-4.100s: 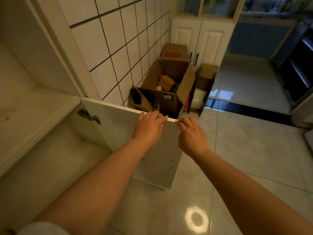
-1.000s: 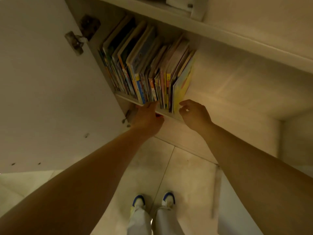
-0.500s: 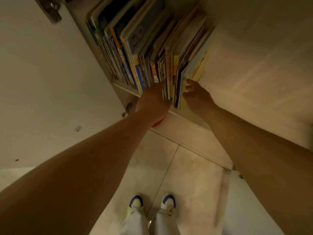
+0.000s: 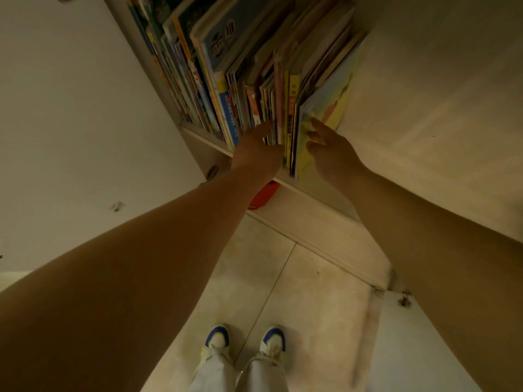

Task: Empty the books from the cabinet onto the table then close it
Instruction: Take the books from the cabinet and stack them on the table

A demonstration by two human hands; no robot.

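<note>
A row of books point(image 4: 254, 66) stands upright on a shelf point(image 4: 308, 190) in the upper centre of the frame, inside an open cabinet point(image 4: 424, 94). The row leans slightly and fills the left part of the shelf; the space to its right is bare board. The cabinet's left door point(image 4: 70, 123) stands wide open and fills the upper left of the frame; a corner of the right door point(image 4: 410, 349) shows at lower right.

Both arms reach up from the bottom corners toward the near end of the row. The left hand point(image 4: 256, 154) is at the spines in the middle of the row, its fingers pushed in among the thin books, so how they curl cannot be told. The right hand point(image 4: 329, 149) lies just right of it, against the yellow cover point(image 4: 325, 108) of the outermost book, with its fingers straight and spread and the fingertips touching that cover. The two hands are close together but apart, with the last few books of the row between them.

Below the shelf edge, under the left wrist, part of a red thing point(image 4: 261, 196) shows; what it is cannot be told. At the bottom centre the person's shoes point(image 4: 244, 339) stand on the tiled floor point(image 4: 283, 278).
</note>
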